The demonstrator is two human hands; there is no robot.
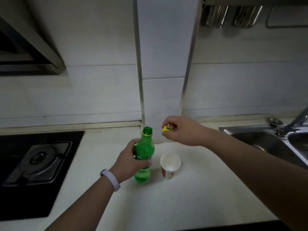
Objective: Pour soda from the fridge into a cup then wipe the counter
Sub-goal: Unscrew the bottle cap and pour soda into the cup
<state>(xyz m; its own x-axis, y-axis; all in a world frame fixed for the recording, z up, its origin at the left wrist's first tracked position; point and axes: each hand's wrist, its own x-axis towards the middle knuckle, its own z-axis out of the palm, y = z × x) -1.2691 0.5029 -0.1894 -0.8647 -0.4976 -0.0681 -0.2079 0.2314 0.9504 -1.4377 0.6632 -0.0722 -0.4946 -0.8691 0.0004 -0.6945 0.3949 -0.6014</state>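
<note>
A green soda bottle (144, 147) stands upright on the white counter (191, 197), its mouth uncovered. My left hand (131, 160) grips the bottle around its middle. My right hand (181, 130) pinches the yellow cap (167, 128) in the air, just right of the bottle's neck and apart from it. A white paper cup (170, 164) with a red print stands upright on the counter right beside the bottle, below my right hand. The cup looks empty inside.
A black gas hob (36, 160) lies at the left, with a range hood (25, 47) above it. A steel sink (266, 140) and tap (298, 119) are at the right. Utensil holders (230, 15) hang on the wall at top right.
</note>
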